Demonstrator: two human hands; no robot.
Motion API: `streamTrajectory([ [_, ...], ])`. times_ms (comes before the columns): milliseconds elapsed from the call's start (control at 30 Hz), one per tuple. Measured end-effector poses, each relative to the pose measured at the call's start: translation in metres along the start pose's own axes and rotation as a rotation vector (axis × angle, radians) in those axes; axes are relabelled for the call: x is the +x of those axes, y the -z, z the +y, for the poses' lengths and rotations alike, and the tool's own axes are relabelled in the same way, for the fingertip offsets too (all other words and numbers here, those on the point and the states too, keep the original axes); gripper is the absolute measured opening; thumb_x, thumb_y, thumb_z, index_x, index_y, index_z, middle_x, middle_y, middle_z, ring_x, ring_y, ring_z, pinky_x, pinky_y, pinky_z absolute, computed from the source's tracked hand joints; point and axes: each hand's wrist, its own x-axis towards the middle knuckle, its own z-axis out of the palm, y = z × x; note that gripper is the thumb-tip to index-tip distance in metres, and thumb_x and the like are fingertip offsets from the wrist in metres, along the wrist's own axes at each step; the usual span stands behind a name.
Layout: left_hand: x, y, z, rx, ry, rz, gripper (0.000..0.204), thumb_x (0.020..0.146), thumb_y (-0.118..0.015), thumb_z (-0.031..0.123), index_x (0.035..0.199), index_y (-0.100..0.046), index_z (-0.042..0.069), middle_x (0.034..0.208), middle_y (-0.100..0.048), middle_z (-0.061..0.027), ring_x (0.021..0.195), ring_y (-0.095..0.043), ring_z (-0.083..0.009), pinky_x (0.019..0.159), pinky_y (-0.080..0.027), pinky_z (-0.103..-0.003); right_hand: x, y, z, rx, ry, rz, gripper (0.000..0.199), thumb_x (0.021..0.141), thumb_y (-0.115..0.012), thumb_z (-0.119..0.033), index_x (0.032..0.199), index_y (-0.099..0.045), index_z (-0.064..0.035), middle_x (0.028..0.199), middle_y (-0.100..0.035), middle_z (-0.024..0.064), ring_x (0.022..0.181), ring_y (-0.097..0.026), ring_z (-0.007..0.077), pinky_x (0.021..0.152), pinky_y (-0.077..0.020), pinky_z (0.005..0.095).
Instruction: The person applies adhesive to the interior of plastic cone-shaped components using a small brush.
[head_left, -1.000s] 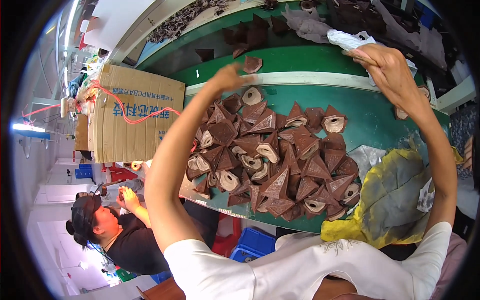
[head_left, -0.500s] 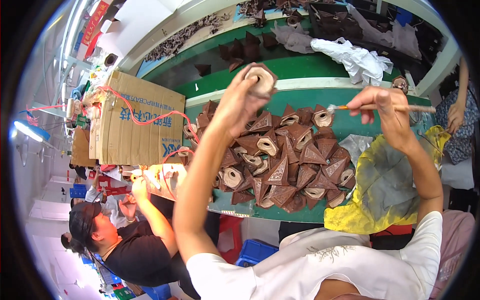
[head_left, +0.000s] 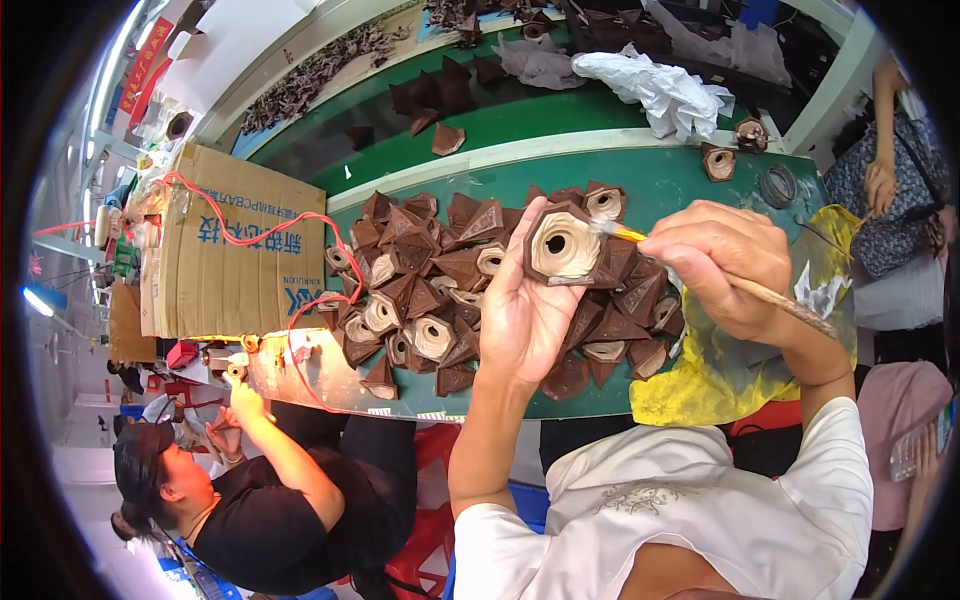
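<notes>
My left hand (head_left: pixel 528 325) is closed around a brown faceted piece (head_left: pixel 562 270), tilted so its cream hollow underside and dark centre hole show. My right hand (head_left: pixel 728 262) grips a paintbrush (head_left: pixel 778 298) by its long wooden handle. The brush tip is at the right rim of the piece's cream underside; whether it touches cannot be made out. Below and around my left hand spreads a pile of similar brown pyramid-like pieces (head_left: pixel 408 228), some with cream undersides up.
A cardboard box (head_left: pixel 240 240) with a red cord (head_left: pixel 250 232) stands left. A yellow, dark-stained cloth or sheet (head_left: pixel 690 385) lies right, near a wire coil (head_left: pixel 778 186). Crumpled white plastic (head_left: pixel 655 90) rests behind. A co-worker (head_left: pixel 260 490) sits at left; another person stands right.
My left hand has come down from above the pile and now holds a piece near my chest side. My right hand has brought the brush leftward to the piece. The whole view has shifted.
</notes>
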Motion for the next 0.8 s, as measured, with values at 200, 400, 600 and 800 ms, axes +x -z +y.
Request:
streamTrajectory([
  [200, -0.008, 0.004, -0.008, -0.02, -0.012, -0.001, 0.041, 0.1, -0.037, 0.019, 0.137, -0.035, 0.002, 0.137, -0.043, -0.0156, 0.126, -0.043, -0.0285, 0.108, -0.034, -0.045, 0.001, -0.016, 0.001, -0.001, 0.031, 0.003, 0.006, 0.08, -0.065, -0.001, 0.085, -0.065, 0.0036, 0.076, -0.065, 0.0142, 0.065, -0.064, 0.026, 0.057, -0.0509, 0.0321],
  [400, -0.009, 0.007, -0.006, 0.033, -0.053, -0.003, 0.044, 0.1, -0.038, 0.019, 0.14, -0.031, 0.004, 0.135, -0.044, -0.0147, 0.126, -0.043, -0.0281, 0.107, -0.035, -0.045, -0.004, -0.021, 0.005, -0.003, 0.049, -0.042, 0.006, 0.082, -0.062, 0.0, 0.085, -0.065, 0.0042, 0.077, -0.065, 0.0146, 0.063, -0.063, 0.0254, 0.056, -0.0495, 0.0316],
  [600, -0.006, 0.012, -0.007, 0.041, -0.067, 0.026, 0.044, 0.099, -0.041, 0.018, 0.14, -0.031, 0.004, 0.136, -0.043, -0.0143, 0.127, -0.042, -0.0285, 0.107, -0.034, -0.047, -0.008, -0.017, 0.001, -0.024, 0.009, -0.037, 0.008, 0.076, -0.069, 0.0, 0.082, -0.065, 0.0032, 0.074, -0.064, 0.0134, 0.063, -0.064, 0.0262, 0.056, -0.0513, 0.0326],
  [800, -0.003, 0.016, -0.015, -0.028, -0.071, 0.032, 0.043, 0.099, -0.041, 0.018, 0.139, -0.032, 0.005, 0.137, -0.042, -0.0137, 0.128, -0.041, -0.0287, 0.109, -0.032, -0.048, -0.015, -0.026, 0.001, -0.064, -0.114, 0.099, 0.008, 0.077, -0.068, 0.002, 0.085, -0.064, 0.0036, 0.074, -0.065, 0.0131, 0.063, -0.065, 0.0241, 0.055, -0.0508, 0.0305],
])
